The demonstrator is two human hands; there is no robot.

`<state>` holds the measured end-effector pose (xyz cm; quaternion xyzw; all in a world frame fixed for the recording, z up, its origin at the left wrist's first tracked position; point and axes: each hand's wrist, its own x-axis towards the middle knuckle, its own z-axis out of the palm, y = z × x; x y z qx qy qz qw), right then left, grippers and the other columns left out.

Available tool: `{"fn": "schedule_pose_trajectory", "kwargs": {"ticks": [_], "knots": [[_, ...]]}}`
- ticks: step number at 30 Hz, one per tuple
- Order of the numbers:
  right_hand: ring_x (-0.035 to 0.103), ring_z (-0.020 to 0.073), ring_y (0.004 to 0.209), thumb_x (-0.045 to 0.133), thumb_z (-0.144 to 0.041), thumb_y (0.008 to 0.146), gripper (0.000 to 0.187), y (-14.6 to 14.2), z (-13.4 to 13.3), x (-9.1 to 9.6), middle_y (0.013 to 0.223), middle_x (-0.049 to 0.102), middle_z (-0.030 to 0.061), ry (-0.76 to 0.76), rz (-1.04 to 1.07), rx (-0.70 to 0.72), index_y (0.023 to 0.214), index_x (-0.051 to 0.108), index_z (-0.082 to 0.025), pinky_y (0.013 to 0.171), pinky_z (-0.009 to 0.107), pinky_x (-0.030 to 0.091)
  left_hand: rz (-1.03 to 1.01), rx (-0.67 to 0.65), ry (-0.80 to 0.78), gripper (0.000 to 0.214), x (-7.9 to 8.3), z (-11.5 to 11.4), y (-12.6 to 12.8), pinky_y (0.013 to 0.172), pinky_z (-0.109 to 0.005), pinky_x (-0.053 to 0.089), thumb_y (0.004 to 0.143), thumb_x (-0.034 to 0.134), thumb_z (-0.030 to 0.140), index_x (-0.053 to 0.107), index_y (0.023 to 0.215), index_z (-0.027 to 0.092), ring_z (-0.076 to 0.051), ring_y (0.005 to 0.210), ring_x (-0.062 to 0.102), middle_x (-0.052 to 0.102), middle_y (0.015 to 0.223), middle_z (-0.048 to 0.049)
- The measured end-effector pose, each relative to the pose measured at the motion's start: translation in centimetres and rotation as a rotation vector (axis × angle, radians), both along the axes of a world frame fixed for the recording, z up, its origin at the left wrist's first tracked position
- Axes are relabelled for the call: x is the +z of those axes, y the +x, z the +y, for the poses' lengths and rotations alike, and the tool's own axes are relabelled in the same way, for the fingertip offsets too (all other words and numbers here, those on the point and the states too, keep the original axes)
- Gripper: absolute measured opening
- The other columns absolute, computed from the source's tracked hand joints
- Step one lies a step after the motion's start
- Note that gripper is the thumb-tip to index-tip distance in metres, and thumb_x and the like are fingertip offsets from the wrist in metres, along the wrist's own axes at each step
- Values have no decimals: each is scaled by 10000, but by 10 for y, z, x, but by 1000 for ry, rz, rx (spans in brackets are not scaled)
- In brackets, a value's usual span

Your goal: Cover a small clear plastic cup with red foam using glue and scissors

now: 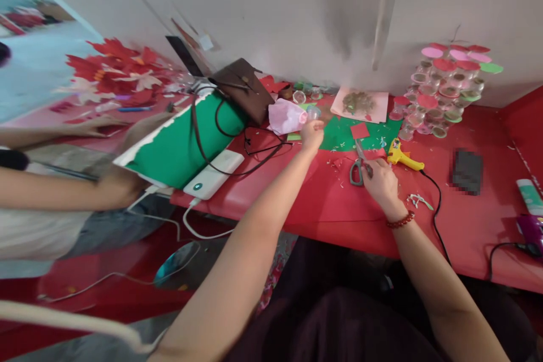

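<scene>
My left hand (313, 137) reaches to the back of the table, its fingers curled closed against a small clear plastic cup (313, 111). Just left of that cup is a pink gathered cloth (286, 116). My right hand (382, 182), with a red bead bracelet at the wrist, is closed on scissors (357, 172) with grey handles. The scissor blades point away from me, near a small red paper square (360, 130) on a green sheet (335, 134). A yellow glue gun (403, 156) lies beside my right hand.
A brown bag (244, 87) rests on a green-covered box (190, 138), with a white power bank (214, 174) before it. Hanging clear cups with coloured discs (443, 90) stand back right. Red paper flowers (119, 70) lie left, near another person's arm (55, 186). Cords cross the table edge.
</scene>
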<state>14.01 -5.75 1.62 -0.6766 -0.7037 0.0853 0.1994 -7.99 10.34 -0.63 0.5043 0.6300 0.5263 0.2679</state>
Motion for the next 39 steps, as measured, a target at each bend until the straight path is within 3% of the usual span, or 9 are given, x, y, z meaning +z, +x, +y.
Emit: {"fn": "schedule_pose_trajectory", "kwargs": {"ticks": [3, 6, 10, 14, 19, 26, 31, 36, 39], "knots": [[700, 284, 1036, 518, -289, 999, 331, -1, 0, -3, 1230, 731, 149, 33, 28, 11, 1210, 756, -199, 733, 341, 541, 65, 60, 40, 354, 9, 23, -17, 1099, -439, 502, 740, 623, 67, 737, 1054, 185, -280, 1192, 664, 729, 1191, -120], [703, 278, 1013, 530, -272, 989, 316, 1, 3, -7, 1221, 735, 149, 53, 65, 2, 1186, 765, -196, 733, 337, 545, 270, 93, 80, 450, 13, 40, -22, 1175, -463, 437, 775, 640, 49, 690, 1202, 183, -305, 1317, 590, 677, 1303, -156], [706, 271, 980, 524, -270, 987, 317, 3, 6, -12, 1168, 739, 140, 48, 86, -2, 1178, 768, -203, 710, 333, 541, 483, 87, -39, 519, 9, 49, -18, 1127, -547, 451, 794, 792, 217, 632, 1287, 211, -374, 1306, 597, 682, 1275, -180], [699, 259, 935, 531, -259, 974, 300, 5, 9, -18, 1131, 740, 138, 98, 108, 7, 1132, 778, -201, 725, 338, 546, 516, 95, -74, 440, 4, 43, -15, 1055, -522, 500, 780, 810, 192, 630, 1180, 217, -345, 1206, 663, 705, 1218, -144], [694, 241, 868, 522, -234, 951, 297, 6, 12, -24, 1078, 751, 135, 194, 188, 49, 1098, 777, -190, 774, 356, 567, 359, -72, 92, 688, -4, 28, -13, 1073, -433, 517, 658, 908, 173, 586, 1265, 212, -283, 1217, 672, 702, 1300, -121], [709, 261, 906, 521, -198, 933, 293, 5, 14, -25, 1052, 757, 165, 239, 237, 112, 1072, 774, -150, 809, 369, 569, 293, -107, 122, 509, -14, 14, -17, 1067, -474, 533, 707, 891, 339, 709, 1152, 169, -316, 1145, 694, 754, 1137, -120], [704, 265, 897, 518, -214, 939, 296, 5, 14, -21, 1056, 758, 164, 214, 252, 92, 1078, 771, -150, 807, 377, 559, 316, -41, 235, 609, -8, 0, -7, 1093, -440, 520, 710, 918, 316, 715, 1269, 187, -279, 1125, 673, 710, 1158, -121], [697, 237, 897, 507, -278, 980, 328, 4, 14, -18, 1123, 748, 153, 195, 329, 81, 1173, 748, -165, 841, 365, 558, 408, -192, 329, 677, 4, -25, 7, 1120, -415, 508, 721, 929, 324, 695, 1355, 284, -259, 1185, 635, 665, 1185, -85], [692, 225, 886, 521, -279, 977, 319, 4, 14, -18, 1134, 747, 148, 180, 348, 84, 1176, 745, -171, 843, 358, 558, 454, -216, 294, 681, 5, -20, 3, 1118, -412, 505, 722, 925, 315, 697, 1362, 265, -266, 1192, 639, 670, 1215, -98]]}}
